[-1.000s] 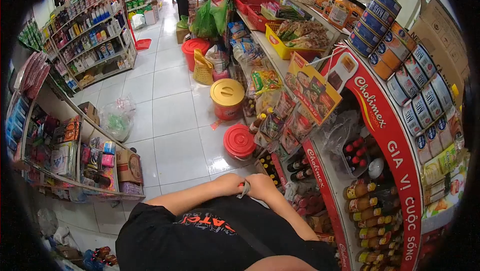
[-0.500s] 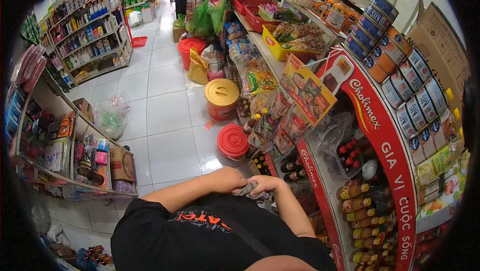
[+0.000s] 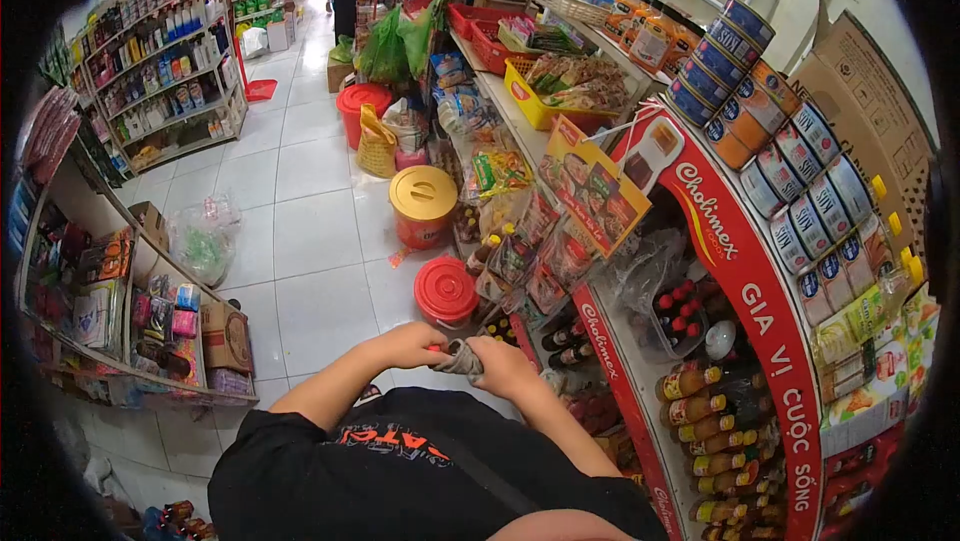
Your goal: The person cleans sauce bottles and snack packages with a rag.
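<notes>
A crumpled grey cloth (image 3: 462,358) is bunched between my two hands, in front of my black shirt. My left hand (image 3: 412,344) has its fingers closed at the cloth's left side, where a small red bit shows beside them. My right hand (image 3: 496,365) grips the cloth from the right. Just beyond the hands stands a bucket with a red lid (image 3: 446,288), and behind that one with a gold lid (image 3: 423,192).
On the right, a red-edged shelf (image 3: 740,286) bears stacked cans and bottles of sauce (image 3: 697,409). A low shelf unit (image 3: 130,366) with packets stands at the left. Plastic bags (image 3: 204,241) lie on the tiled floor (image 3: 315,241).
Both hands have shifted slightly left and up with the cloth and are a little farther apart, showing more of it. The shelves and buckets appear shifted left in view.
</notes>
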`<state>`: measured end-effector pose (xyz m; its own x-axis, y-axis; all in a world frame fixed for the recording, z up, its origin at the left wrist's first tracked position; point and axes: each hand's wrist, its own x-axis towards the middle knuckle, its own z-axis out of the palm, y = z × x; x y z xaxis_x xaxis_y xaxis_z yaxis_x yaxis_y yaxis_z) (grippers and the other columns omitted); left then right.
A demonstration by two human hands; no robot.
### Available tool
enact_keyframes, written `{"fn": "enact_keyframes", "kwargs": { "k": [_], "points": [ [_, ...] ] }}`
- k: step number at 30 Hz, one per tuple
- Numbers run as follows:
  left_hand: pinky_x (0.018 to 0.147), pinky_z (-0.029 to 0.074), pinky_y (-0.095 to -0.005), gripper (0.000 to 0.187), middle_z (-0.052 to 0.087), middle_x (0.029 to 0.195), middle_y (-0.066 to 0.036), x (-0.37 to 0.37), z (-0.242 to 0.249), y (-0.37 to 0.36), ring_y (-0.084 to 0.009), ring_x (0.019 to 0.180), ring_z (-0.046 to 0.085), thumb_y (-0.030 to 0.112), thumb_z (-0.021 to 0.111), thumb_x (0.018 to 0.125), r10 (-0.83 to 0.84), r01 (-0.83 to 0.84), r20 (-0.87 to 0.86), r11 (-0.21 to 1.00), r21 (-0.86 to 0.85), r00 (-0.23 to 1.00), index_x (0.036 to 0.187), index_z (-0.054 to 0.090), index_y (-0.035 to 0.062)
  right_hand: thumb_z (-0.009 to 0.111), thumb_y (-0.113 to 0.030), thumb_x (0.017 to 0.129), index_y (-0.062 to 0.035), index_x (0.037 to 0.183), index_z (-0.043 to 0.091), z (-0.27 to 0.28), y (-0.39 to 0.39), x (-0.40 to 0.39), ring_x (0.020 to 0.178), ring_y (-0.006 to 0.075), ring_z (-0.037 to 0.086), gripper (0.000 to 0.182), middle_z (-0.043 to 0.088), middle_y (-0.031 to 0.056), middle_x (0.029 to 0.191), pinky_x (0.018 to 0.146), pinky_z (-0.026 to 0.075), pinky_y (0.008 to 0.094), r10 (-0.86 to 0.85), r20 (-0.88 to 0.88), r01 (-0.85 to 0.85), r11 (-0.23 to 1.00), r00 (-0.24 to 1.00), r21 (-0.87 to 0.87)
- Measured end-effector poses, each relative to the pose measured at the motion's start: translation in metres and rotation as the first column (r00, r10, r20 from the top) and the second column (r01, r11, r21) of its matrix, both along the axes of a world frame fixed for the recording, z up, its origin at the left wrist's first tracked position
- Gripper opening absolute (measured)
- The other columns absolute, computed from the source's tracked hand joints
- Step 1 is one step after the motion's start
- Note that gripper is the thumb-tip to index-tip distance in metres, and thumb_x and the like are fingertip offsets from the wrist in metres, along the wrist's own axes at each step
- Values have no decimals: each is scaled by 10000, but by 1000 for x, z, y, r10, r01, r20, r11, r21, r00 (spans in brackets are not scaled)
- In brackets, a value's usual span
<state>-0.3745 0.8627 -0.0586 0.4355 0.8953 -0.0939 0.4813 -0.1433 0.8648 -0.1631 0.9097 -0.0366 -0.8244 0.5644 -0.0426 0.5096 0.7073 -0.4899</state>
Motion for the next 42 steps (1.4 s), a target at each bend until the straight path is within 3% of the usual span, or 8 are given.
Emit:
{"fn": "enact_keyframes", "kwargs": {
  "k": [6, 12, 21, 25, 28, 34, 38, 42],
  "points": [
    [428, 298, -233, 299, 453, 522, 22, 9, -33, -10, -68, 467, 383, 322, 548, 838, 227, 28, 366, 817, -576, 903, 739, 588, 42, 682, -132, 598, -74, 1056, 532, -19, -10, 20, 822, 302, 555, 486, 552, 107, 896, 690, 454, 377, 16, -213, 48, 956, 977, 289],
    [401, 286, -234, 300, 411, 497, 17, 19, -16, -13, -71, 431, 377, 313, 534, 854, 171, 47, 395, 873, -486, 903, 727, 550, 41, 682, -128, 583, -27, 917, 577, -30, -2, 31, 736, 256, 581, 364, 580, 115, 817, 658, 447, 316, -258, -497, 162, 960, 828, -229],
    [443, 336, -239, 320, 442, 544, 17, 54, -16, -10, -76, 477, 416, 327, 511, 870, 222, -30, 500, 931, -363, 837, 697, 518, 57, 314, -372, 932, 41, 1088, 473, -80, 21, 25, 980, 225, 524, 470, 521, 110, 1096, 844, 404, 317, -928, -312, 109, 295, -206, -949],
    [497, 376, -239, 291, 476, 618, 8, 69, -30, -13, -81, 547, 451, 314, 495, 884, 285, -36, 556, 909, -415, 781, 767, 520, 48, 314, -358, 930, 15, 1126, 486, -87, 19, 29, 949, 231, 537, 455, 540, 118, 1076, 827, 403, 309, -952, -295, 184, 276, -79, -943],
    [521, 401, -247, 279, 489, 641, -4, 71, -35, -11, -91, 569, 471, 302, 451, 901, 352, -104, 547, 896, -432, 759, 793, 503, 50, 407, -377, 902, -57, 861, 553, -115, 10, 31, 710, 153, 543, 354, 564, 39, 813, 649, 439, 314, -890, -268, 608, 449, 369, -654],
    [548, 431, -272, 229, 509, 629, -32, 76, -27, -14, -121, 585, 504, 235, 401, 895, 220, -168, 438, 974, -154, 872, 804, 502, 50, 543, -176, 843, -45, 845, 516, -52, -23, 4, 668, 128, 525, 133, 536, 35, 744, 602, 429, 256, -799, -417, -164, 385, 434, -908],
    [640, 459, -315, 298, 599, 755, -113, 63, -11, -6, -182, 686, 583, 281, 421, 890, 34, -37, -116, 999, -19, 993, 891, 529, 3, 622, -95, 776, -42, 891, 511, -47, -20, 3, 704, 123, 539, 169, 548, 19, 791, 642, 444, 251, -772, -473, 31, 535, 425, -845],
    [604, 465, -318, 338, 612, 707, -76, 47, 6, -8, -171, 647, 599, 347, 442, 866, 34, -30, 23, 991, -131, 999, 899, 579, 39, 673, -156, 763, -4, 877, 545, -40, -20, 5, 751, 118, 549, 228, 586, 38, 836, 679, 448, 254, -644, -483, 129, 668, 593, -732]
  ]
}}
